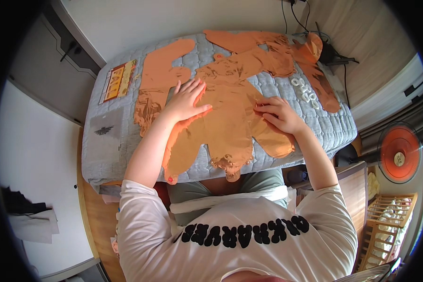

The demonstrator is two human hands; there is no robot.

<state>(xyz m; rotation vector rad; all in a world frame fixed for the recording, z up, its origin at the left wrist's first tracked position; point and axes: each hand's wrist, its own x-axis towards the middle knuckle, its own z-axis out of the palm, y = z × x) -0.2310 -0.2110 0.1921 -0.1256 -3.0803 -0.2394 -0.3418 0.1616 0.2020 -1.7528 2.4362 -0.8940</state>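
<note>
A flat, creased rose-gold foil balloon (pixel 225 115) lies spread over the near part of the bed, its lobes reaching the front edge. My left hand (pixel 188 101) rests palm down on its left side, with the fingers spread. On the other side, my right hand (pixel 279 114) lies over the foil edge, fingers slightly bent and apart. More flat foil balloon shapes lie around it: one on the left (pixel 155 80), one at the back (pixel 249 44) and a narrow one at the right (pixel 319 77). Foil overlaps hide where some pieces end.
The bed has a grey quilted cover (pixel 127 162). On its left are a yellow-and-red printed packet (pixel 119 81) and a clear plastic bag (pixel 105 129). White curled loops (pixel 305 93) lie at the right. An orange fan (pixel 399 152) and a wooden rack (pixel 385 235) stand to the right.
</note>
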